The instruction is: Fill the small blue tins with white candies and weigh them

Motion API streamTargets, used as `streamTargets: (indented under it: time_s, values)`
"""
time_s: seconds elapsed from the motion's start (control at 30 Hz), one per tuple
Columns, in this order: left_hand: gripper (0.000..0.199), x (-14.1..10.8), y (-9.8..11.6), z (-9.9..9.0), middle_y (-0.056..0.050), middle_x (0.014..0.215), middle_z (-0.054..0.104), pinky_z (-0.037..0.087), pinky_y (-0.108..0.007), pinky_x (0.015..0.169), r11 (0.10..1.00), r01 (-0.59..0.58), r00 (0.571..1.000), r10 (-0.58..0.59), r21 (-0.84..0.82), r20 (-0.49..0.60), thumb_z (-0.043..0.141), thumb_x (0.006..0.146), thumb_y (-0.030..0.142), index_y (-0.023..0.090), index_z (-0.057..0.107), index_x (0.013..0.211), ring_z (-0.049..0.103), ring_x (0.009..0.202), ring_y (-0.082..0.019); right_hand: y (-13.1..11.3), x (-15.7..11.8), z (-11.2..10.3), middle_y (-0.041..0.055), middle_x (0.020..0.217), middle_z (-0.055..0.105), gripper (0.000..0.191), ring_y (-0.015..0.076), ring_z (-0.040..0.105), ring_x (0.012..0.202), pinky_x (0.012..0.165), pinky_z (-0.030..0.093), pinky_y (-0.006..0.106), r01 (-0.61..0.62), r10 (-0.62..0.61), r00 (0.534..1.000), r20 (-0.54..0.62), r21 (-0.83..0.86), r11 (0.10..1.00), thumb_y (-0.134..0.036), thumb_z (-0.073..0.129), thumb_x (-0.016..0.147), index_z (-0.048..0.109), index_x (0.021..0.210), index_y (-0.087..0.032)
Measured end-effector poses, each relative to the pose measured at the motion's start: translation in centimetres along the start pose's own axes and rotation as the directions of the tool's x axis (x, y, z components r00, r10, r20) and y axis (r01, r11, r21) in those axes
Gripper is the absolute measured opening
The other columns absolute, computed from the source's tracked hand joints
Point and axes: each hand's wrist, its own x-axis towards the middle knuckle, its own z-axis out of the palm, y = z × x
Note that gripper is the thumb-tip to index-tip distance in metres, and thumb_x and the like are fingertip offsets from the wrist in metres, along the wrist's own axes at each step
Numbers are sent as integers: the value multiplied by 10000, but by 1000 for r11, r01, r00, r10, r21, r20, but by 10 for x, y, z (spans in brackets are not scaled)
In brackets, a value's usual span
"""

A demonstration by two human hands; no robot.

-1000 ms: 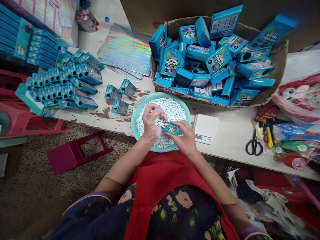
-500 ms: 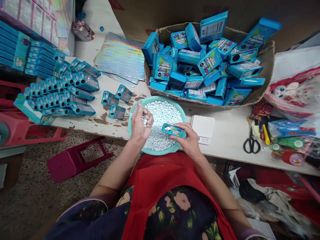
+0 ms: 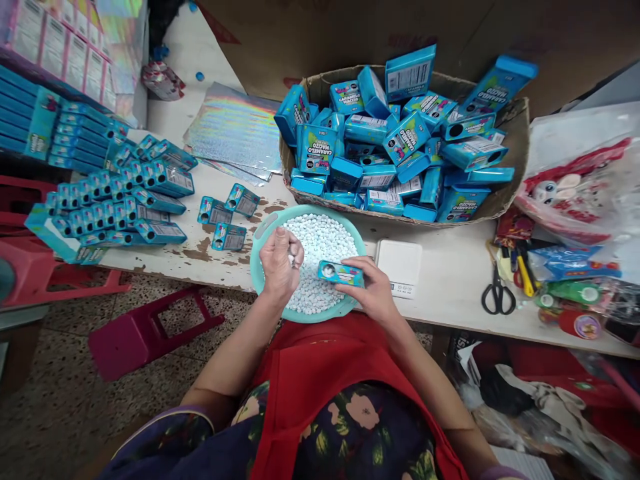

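Observation:
A mint-green basin [image 3: 256, 265] full of small white candies [image 3: 320, 233] stands at the table's front edge. Over its left side my left hand [image 3: 281, 260] is curled around some white candies, a few showing between the fingers. My right hand [image 3: 373, 283] grips a small blue candy box [image 3: 345, 274] by its right end, above the basin's right part. The box lies level, and its round window at the left end shows white inside. My two hands are apart.
Behind the basin, a cardboard carton [image 3: 520, 143] holds several blue boxes. Small boxes [image 3: 115, 207] line the table's left, with a few nearer the basin. A white scale [image 3: 399, 263] and black scissors [image 3: 499, 298] lie right. A magenta stool [image 3: 117, 340] is below left.
The view has shifted slightly. My left hand has closed further over its candies. The white candies seen at the box's window now sit lower or show less.

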Motion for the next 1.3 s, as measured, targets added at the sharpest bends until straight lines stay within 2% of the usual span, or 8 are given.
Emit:
streamTargets:
  time_s: [0.2, 0.4, 0.57, 0.7, 0.83, 1.0, 1.17, 1.3]
  values:
    - [202, 33, -12, -20, -83, 1075, 666, 419, -412, 958, 563, -360, 929, 140, 744, 344, 664, 782, 395, 231, 670, 899, 562, 1080, -280, 31, -30, -70, 53, 1018, 643, 384, 227, 627, 983, 849, 540, 402, -104, 81, 947, -310, -59, 993, -341, 823, 670, 689, 1018, -252]
    - [238, 112, 0, 72, -118, 1189, 602, 315, -470, 1056, 397, -673, 737, 290, 624, 610, 624, 795, 199, 208, 617, 1033, 473, 1201, -319, 82, -31, -109, 55, 992, 619, 431, 219, 625, 947, 848, 536, 403, -217, 115, 842, -527, -137, 967, -391, 794, 671, 666, 1032, -194]
    - [84, 174, -18, 129, -137, 930, 610, 204, -617, 1069, 267, -674, 736, 158, 689, 659, 632, 789, 218, 168, 572, 820, 412, 1240, -386, 106, -23, -117, 77, 1034, 622, 432, 229, 611, 1001, 907, 513, 431, -197, 64, 861, -505, -215, 957, -424, 749, 719, 642, 1065, -187]
    - [228, 160, -3, 107, -124, 1044, 608, 203, -624, 1097, 204, -653, 757, 202, 730, 621, 694, 776, 317, 177, 560, 898, 401, 1261, -379, 90, -35, -121, 124, 1273, 541, 615, 275, 502, 1238, 1046, 420, 524, -157, -51, 846, -530, -341, 927, -417, 769, 711, 547, 1247, -213]
    - [510, 96, 12, 70, -70, 1122, 615, 412, -485, 1033, 643, -493, 870, 364, 586, 333, 772, 705, 426, 187, 538, 1089, 531, 1149, -281, 54, -41, -108, 131, 1295, 516, 578, 268, 515, 1237, 1035, 445, 519, -89, -91, 794, -601, -263, 961, -391, 715, 776, 501, 1290, -236]
    - [476, -2, -17, 77, -56, 992, 679, 534, -334, 818, 987, -12, 920, -51, 159, 389, 790, 674, 437, 187, 591, 1027, 651, 884, -191, 18, -13, -72, 132, 1249, 576, 676, 248, 616, 1101, 925, 538, 436, -66, 111, 921, -373, 132, 989, -520, 718, 737, 446, 1289, -240]
    - [474, 3, -35, 56, -104, 1164, 648, 474, -406, 944, 925, -187, 845, -21, 332, 534, 633, 807, 515, 210, 589, 1167, 596, 1086, -247, -1, -8, -83, 66, 1089, 631, 564, 214, 628, 1016, 931, 517, 402, -32, 60, 840, -539, 62, 998, -473, 772, 690, 535, 1141, -230]
    - [452, 47, -54, -11, -176, 1240, 585, 281, -532, 1090, 471, -375, 922, 100, 799, 373, 540, 850, 507, 168, 598, 1143, 465, 1234, -351, -1, -34, -104, 29, 951, 637, 515, 189, 637, 877, 834, 536, 369, -82, 42, 784, -619, -37, 996, -421, 819, 635, 599, 1052, -213]
